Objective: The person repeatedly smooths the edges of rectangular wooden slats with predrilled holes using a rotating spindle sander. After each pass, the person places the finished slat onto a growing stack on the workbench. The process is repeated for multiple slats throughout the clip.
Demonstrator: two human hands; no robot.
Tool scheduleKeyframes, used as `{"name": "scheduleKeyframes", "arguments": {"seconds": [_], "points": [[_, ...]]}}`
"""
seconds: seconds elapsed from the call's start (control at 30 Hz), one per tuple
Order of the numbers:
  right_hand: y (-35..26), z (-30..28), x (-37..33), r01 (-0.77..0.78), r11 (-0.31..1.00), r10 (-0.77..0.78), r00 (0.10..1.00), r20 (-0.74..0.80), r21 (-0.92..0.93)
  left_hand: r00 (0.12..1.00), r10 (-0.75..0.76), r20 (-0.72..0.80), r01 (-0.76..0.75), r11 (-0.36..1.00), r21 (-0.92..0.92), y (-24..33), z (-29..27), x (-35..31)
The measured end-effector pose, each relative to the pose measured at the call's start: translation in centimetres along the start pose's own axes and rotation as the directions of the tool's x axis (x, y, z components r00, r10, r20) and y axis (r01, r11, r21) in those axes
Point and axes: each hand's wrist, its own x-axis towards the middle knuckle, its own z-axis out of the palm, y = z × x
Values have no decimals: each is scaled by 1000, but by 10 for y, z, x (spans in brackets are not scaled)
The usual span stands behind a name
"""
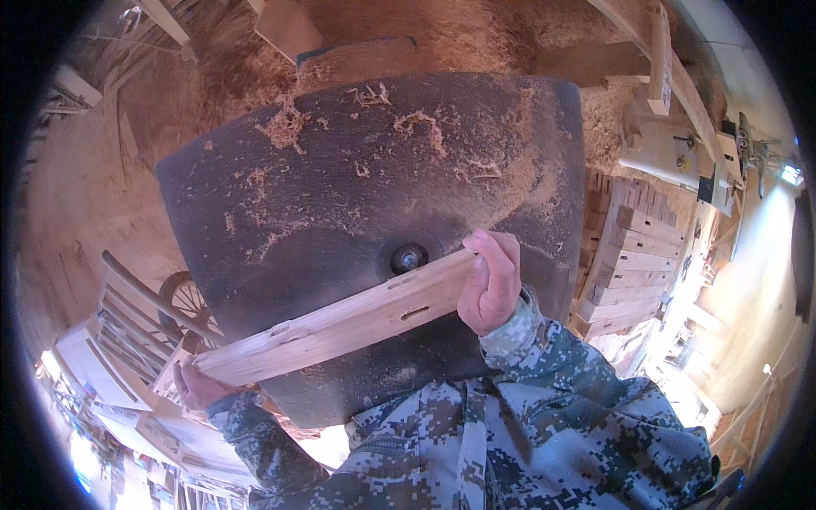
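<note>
A pale wooden bar [348, 327] with slots cut in its faces lies slantwise across the near part of a dark machine table [297, 195]. My right hand [493, 280] is closed round the bar's right end, thumb and fingers on it. At the lower left, my left hand [197, 387] grips the other end, which juts past the table's left edge. Just beyond the bar, close to its edge, a round cutter spindle [409, 257] stands up from a hole in the table. Whether the bar touches the spindle, I cannot tell.
Wood shavings [289, 123] are strewn over the table, and sawdust covers the floor behind it. On the right sits a stack of slotted wooden bars [633, 263]. A cart with a spoked wheel [185, 302] and slatted wooden frame stands at the left.
</note>
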Motion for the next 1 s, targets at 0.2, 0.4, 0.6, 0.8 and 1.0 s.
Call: {"name": "scheduleKeyframes", "arguments": {"seconds": [0.2,0.4,0.6,0.8,1.0], "points": [[-3,3,6,15,1000,-15,1000,3,-25,1000,-22,12,22,1000,8,7,0,2],[-8,7,13,40,999,-39,999,27,-21,998,-59,-20,58,998,-29,-5,-13,11],[-18,27,9,72,991,-79,995,65,112,999,38,6,-38,973,228,-38,-64,56],[-40,67,2,155,951,-185,978,92,266,992,-20,-124,57,953,296,-64,-118,83],[-55,60,-21,-17,972,8,999,35,235,901,417,120,-398,905,-150,-27,-185,141]]}}
